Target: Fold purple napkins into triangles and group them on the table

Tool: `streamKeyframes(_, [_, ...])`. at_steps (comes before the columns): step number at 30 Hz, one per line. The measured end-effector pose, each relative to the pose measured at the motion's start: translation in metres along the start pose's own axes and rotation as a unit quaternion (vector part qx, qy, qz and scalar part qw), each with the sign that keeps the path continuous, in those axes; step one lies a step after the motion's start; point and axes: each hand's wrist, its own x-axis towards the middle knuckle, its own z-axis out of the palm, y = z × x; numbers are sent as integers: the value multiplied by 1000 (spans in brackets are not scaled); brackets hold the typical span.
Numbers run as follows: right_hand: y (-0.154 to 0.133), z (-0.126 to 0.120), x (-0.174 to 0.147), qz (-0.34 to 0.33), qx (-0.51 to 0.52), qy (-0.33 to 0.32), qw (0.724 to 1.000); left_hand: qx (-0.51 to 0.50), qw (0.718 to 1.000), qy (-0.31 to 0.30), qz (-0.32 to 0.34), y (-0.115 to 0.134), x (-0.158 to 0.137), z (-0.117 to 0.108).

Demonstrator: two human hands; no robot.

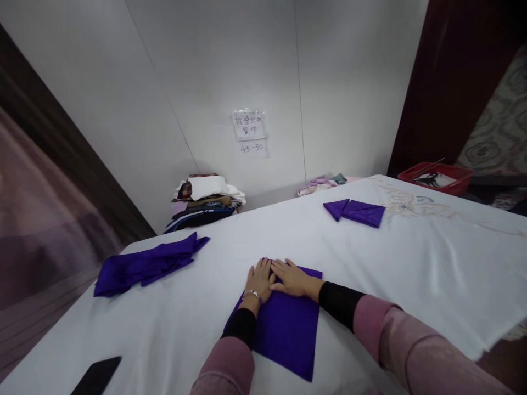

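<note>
A purple cloth napkin [288,329] lies spread on the white tablecloth in front of me, with a zigzag-cut lower edge. My left hand [260,280] rests flat on its far left part, fingers stretched out and pointing away from me. Beside it my right hand [291,278] presses flat near the far edge, its fingers reaching left so that the two hands meet. Under the hands and the left forearm, part of the cloth is hidden. Farther back on the right lies a folded purple napkin [363,213] with a small triangular part at its left.
More loose purple cloth [150,264] lies bunched at the left of the table [181,323]. A black flat object [96,377] is at the near left. Stacked clothes [208,197] stand behind the table. A red basket [459,181] sits at the far right.
</note>
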Motion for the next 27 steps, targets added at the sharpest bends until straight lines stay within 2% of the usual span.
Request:
streamKeyframes(3, [12, -3, -20, 8, -14, 5, 1000, -11, 1000, 11, -7, 3, -1, -2])
streamKeyframes(7, [25, -10, -61, 40, -21, 14, 999, -20, 1000, 14, -11, 5, -2, -4])
streamKeyframes(14, [38, -12, -118, 95, -24, 22, 995, -19, 1000, 16, -7, 2, 2, -1])
streamKeyframes(22, [39, -10, -128, 102, -31, 40, 993, -44, 999, 3, -10, 3, 2, -6])
streamKeyframes(27, [40, -10, -129, 95, -31, 40, 994, -62, 997, 55, 5, 2, -14, -8])
